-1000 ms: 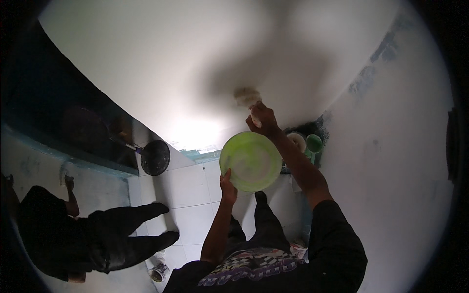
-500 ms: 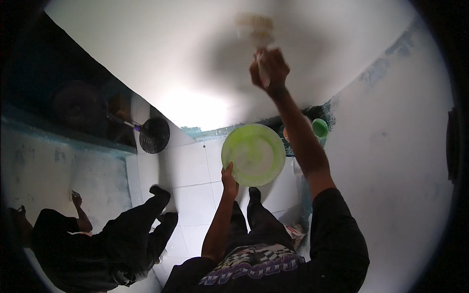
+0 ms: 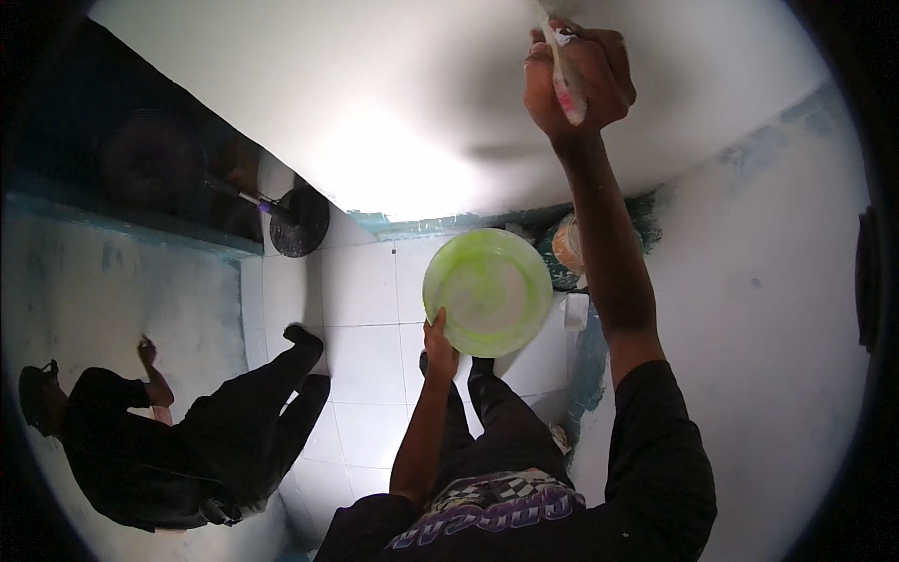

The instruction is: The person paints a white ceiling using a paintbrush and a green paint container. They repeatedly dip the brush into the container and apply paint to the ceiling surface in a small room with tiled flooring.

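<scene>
My right hand (image 3: 582,82) is wrapped round the handle of a paintbrush (image 3: 567,89) and is raised against the white wall (image 3: 393,84) in front of me. The brush's bristles lie mostly beyond the top edge of the picture. Lower down, my left hand (image 3: 440,342) grips the near-left rim of a round light-green basin (image 3: 536,314). White, streaky paint (image 3: 482,292) coats the basin's inside. The basin is held above the floor, over my feet.
Tubs (image 3: 567,242) stand in the wall's corner, partly behind my right forearm. A small white container (image 3: 576,312) sits near them. A standing fan (image 3: 298,222) is at the left. Another person (image 3: 178,459) works at the left wall; white tiles (image 3: 365,361) cover the floor.
My right hand has moved up and to the right with the paintbrush, whose bristles have mostly left the picture. The basin stays in my left hand. The other person's head has come into view.
</scene>
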Available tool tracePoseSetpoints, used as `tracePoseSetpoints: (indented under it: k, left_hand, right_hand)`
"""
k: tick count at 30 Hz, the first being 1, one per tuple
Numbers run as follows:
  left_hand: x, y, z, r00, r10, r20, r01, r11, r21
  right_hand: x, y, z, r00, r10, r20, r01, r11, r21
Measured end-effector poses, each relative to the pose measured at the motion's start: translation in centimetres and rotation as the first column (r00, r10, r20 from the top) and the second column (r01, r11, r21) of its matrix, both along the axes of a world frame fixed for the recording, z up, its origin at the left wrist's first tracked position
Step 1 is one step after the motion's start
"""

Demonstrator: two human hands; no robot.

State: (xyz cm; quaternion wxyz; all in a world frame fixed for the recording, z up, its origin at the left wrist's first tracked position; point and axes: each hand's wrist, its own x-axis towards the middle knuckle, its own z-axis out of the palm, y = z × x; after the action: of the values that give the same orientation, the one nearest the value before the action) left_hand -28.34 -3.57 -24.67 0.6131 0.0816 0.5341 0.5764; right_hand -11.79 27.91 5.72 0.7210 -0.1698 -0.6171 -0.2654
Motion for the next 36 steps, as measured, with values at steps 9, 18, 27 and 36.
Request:
tracePoseSetpoints:
  k: [9, 18, 27, 36]
  left_hand:
    - [1.0, -0.8, 1.3, 0.988, 0.096, 0.124, -0.091, 0.995, -0.045]
    - [-4.7, -1.0, 0.6, 0.989, 0.078, 0.122, -0.064, 0.991, -0.116]
    - [-9.2, -3.6, -0.7, 0.995, 0.068, 0.074, -0.061, 0.993, -0.103]
    - [-14.5, -6.6, -3.3, 0.99, 0.142, 0.029, -0.139, 0.987, -0.083]
  right_hand:
    - [-3.3, -6.0, -22.4, 0.921, 0.324, 0.215, 0.036, 0.479, -0.877]
    - [-5.6, -0.8, -6.7, 0.993, 0.077, 0.086, -0.062, 0.984, -0.166]
    - [-13.1, -2.5, -19.5, 0.955, 0.004, 0.297, 0.117, 0.914, -0.389]
    - [-17.5, -2.6, -17.6, 0.981, 0.156, 0.117, -0.049, 0.777, -0.628]
